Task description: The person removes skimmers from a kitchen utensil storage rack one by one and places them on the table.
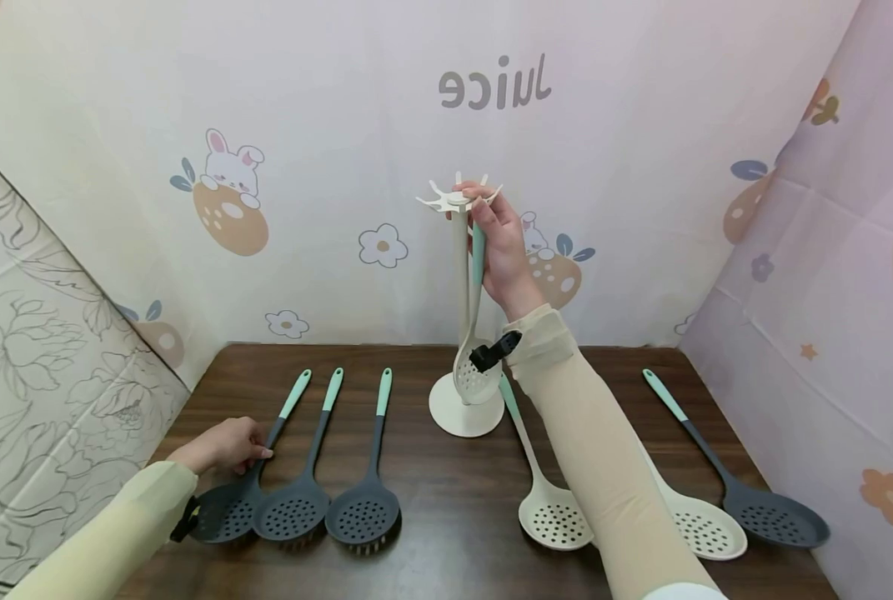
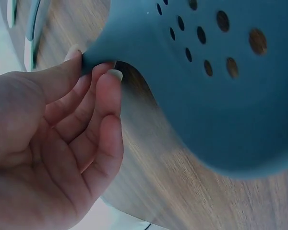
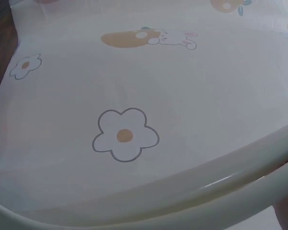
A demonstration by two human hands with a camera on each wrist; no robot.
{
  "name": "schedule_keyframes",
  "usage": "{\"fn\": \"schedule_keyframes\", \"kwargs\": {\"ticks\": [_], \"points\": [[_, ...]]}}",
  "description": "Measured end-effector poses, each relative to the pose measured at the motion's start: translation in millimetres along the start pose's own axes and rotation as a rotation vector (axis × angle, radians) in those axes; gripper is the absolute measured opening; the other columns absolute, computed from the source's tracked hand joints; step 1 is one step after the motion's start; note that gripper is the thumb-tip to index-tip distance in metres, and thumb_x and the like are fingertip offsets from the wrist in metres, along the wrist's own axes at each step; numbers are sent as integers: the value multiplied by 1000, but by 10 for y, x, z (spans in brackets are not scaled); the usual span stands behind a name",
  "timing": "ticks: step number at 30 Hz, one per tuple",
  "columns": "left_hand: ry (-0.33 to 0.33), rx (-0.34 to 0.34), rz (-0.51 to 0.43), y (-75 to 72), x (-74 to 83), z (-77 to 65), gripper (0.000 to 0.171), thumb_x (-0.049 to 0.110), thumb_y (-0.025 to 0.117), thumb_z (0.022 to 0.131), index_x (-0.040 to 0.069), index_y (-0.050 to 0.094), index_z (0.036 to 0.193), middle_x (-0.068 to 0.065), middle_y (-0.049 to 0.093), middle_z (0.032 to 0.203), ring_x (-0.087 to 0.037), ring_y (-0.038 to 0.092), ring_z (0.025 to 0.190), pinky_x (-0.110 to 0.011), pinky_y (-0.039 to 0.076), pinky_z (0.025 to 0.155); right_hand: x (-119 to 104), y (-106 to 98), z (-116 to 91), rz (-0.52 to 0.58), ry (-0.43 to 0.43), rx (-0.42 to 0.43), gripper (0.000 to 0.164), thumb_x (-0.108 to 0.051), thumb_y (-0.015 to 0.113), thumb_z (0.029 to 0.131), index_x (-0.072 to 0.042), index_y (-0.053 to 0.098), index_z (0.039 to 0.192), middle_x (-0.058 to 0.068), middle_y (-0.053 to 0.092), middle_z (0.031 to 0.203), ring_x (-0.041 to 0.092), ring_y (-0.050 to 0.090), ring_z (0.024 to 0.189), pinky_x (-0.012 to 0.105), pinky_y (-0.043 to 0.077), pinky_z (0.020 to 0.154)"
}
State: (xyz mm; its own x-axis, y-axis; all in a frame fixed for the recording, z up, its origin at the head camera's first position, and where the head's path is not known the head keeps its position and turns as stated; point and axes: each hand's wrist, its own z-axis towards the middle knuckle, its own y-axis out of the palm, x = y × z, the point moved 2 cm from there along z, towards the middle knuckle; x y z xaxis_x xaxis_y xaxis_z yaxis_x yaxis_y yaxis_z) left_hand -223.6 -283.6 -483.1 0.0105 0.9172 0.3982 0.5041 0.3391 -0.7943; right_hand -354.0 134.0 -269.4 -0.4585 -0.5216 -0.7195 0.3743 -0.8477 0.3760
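Observation:
My right hand (image 1: 500, 250) is at the top of a cream utensil stand (image 1: 467, 422) and holds a cream skimmer (image 1: 478, 312) by its mint handle. The skimmer hangs bowl down alongside the pole, its handle end by the hooks, partly hidden by the fingers. In the right wrist view, cream curved shafts (image 3: 182, 211) cross the bottom edge. My left hand (image 1: 224, 446) pinches the neck of the leftmost dark grey skimmer (image 1: 224, 512), between thumb and fingers. That skimmer's perforated bowl (image 2: 197, 120) fills much of the left wrist view.
Two more dark grey skimmers (image 1: 292, 510) (image 1: 363, 512) lie beside it on the brown table (image 1: 446, 550). To the right lie a cream skimmer (image 1: 554, 512), another cream one (image 1: 709, 529) partly under the right sleeve, and a dark grey one (image 1: 776, 517). A printed curtain (image 1: 326, 125) stands behind.

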Motion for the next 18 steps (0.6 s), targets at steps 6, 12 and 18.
{"fn": "schedule_keyframes", "kwargs": {"ticks": [6,12,18], "points": [[-7,16,37,-22,-18,-8,26,16,72,92,7,63,70,-5,60,62,-17,59,53,-32,48,55,9,31,4,19,15,-10,36,-49,80,80,-22,70,101,2,63,118,18,59,95,23,41,72],[-16,17,42,-26,-22,24,28,16,72,91,7,63,67,-5,60,60,-17,60,52,-32,50,56,-5,20,9,22,23,2,35,-49,79,78,-22,71,100,1,63,120,18,62,97,25,43,75],[-26,5,59,-31,16,70,28,18,74,91,7,63,68,-3,61,58,-16,61,52,-32,50,58,-50,6,-8,22,15,1,33,-46,79,78,-22,71,99,2,62,120,18,60,97,25,42,76]]}}
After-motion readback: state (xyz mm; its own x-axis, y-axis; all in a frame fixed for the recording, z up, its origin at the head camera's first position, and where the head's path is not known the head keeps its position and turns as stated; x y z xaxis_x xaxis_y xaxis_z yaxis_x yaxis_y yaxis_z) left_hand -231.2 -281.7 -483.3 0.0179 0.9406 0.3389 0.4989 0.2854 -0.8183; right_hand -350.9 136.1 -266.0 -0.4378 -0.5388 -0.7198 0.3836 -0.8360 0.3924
